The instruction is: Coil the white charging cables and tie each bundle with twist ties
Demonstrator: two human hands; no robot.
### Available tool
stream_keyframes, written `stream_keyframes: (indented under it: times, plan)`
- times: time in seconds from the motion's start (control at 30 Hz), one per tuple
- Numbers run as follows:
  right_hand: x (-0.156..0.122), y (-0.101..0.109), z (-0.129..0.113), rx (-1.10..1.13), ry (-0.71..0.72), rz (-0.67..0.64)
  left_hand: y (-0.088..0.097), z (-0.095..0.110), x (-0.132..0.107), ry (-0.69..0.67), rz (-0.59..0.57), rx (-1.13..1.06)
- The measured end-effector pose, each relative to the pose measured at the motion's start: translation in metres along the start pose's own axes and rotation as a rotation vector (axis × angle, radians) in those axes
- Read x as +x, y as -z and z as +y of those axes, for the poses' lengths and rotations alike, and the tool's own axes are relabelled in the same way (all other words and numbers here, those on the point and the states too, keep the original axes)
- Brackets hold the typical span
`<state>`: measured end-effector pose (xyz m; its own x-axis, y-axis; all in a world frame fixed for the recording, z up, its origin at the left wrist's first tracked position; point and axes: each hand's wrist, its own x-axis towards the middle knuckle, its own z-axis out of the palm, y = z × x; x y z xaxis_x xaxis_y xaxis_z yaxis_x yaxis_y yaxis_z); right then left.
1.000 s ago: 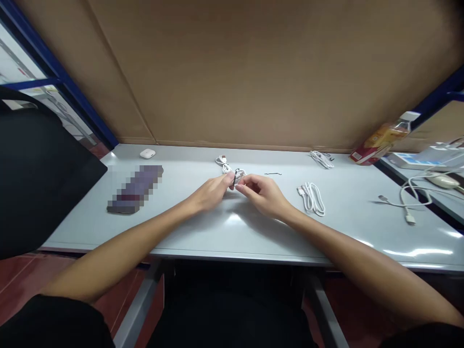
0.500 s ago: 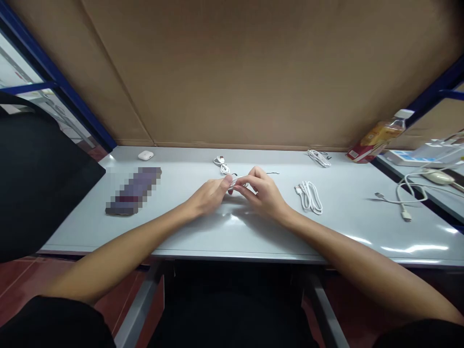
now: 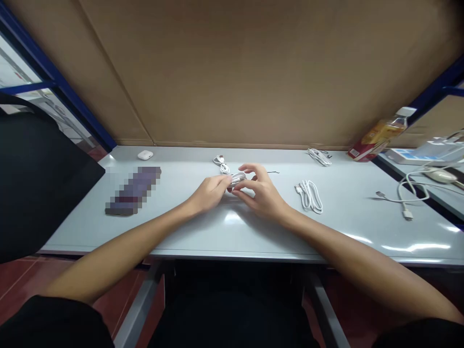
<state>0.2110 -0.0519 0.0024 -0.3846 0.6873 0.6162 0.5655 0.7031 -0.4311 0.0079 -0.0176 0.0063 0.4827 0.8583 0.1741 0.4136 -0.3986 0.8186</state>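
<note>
A small coil of white cable [image 3: 237, 179] sits between the two hands, held just above the middle of the pale grey surface [image 3: 253, 237]. The left hand [image 3: 210, 192] is nearly closed, pinching the near end of the coil between thumb and fingertips. The right hand [image 3: 263, 193] is half open and cupped around the far end, its index finger arching over the top, though how firmly it grips cannot be told from this view. Both forearms angle inward from the near edge of the surface, bringing the hands together at the centre with the wrists low. The main risk seems to be the coil's own spring: if the left hand's pinch slackens, the loops could slip apart and drop. A loose end could also catch on the white USB cable [image 3: 222, 164] lying just beyond the hands, or drag the thin black wire [image 3: 273, 172] near the right fingers. Another bundled white cable [image 3: 310, 197] lies to the right, further from the hands, and a white earbud case [image 3: 145, 155] sits well to the left. A plastic drink bottle [image 3: 379, 134] lies on its side near the far right corner, where a knocked elbow seems unlikely given how close together the arms are.
</note>
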Motion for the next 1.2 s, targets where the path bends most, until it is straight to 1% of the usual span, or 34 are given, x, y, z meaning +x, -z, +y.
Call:
stream_keyframes:
  times: [0.1, 0.2, 0.3, 0.4, 0.47, 0.5, 0.63, 0.7, 0.77, 0.87, 0.93, 1.0, 1.1, 1.2]
  plan:
    - [0.000, 0.001, -0.002, 0.041, -0.008, 0.001, -0.001, 0.000, 0.002, 0.055, 0.007, -0.121]
    - [0.002, 0.003, -0.007, 0.144, -0.068, 0.016, 0.000, 0.003, 0.003, 0.125, -0.015, -0.326]
    - [0.003, 0.003, -0.009, 0.335, -0.177, 0.032, 0.002, 0.008, 0.003, 0.198, -0.079, -0.505]
    - [0.004, -0.001, -0.008, 0.530, -0.262, 0.011, 0.003, 0.009, 0.001, 0.215, -0.178, -0.583]
    - [0.004, -0.002, -0.006, 0.598, -0.322, 0.009, 0.003, 0.009, 0.001, 0.204, -0.212, -0.602]
    - [0.004, -0.002, -0.006, 0.622, -0.356, 0.011, 0.002, 0.008, 0.001, 0.207, -0.209, -0.608]
    - [0.007, 0.002, -0.007, 0.740, -0.478, 0.007, 0.002, 0.005, 0.000, 0.270, -0.132, -0.650]
    - [0.008, 0.005, -0.008, 0.801, -0.520, -0.003, 0.002, 0.005, 0.001, 0.284, -0.130, -0.664]
    - [0.009, 0.006, -0.008, 0.834, -0.566, -0.007, 0.002, 0.005, 0.001, 0.268, -0.151, -0.657]
    - [0.010, 0.007, -0.007, 0.822, -0.625, -0.016, 0.001, 0.005, 0.000, 0.202, -0.178, -0.646]
    - [0.010, 0.007, -0.005, 0.796, -0.648, -0.022, -0.001, 0.004, 0.000, 0.166, -0.195, -0.653]
    - [0.010, 0.008, -0.004, 0.773, -0.662, -0.025, -0.002, 0.003, 0.000, 0.158, -0.204, -0.664]
    - [0.010, 0.010, -0.004, 0.774, -0.672, -0.042, -0.003, 0.003, 0.000, 0.144, -0.178, -0.652]
    - [0.011, 0.013, -0.003, 0.831, -0.645, -0.084, -0.003, 0.003, 0.000, 0.097, -0.153, -0.592]
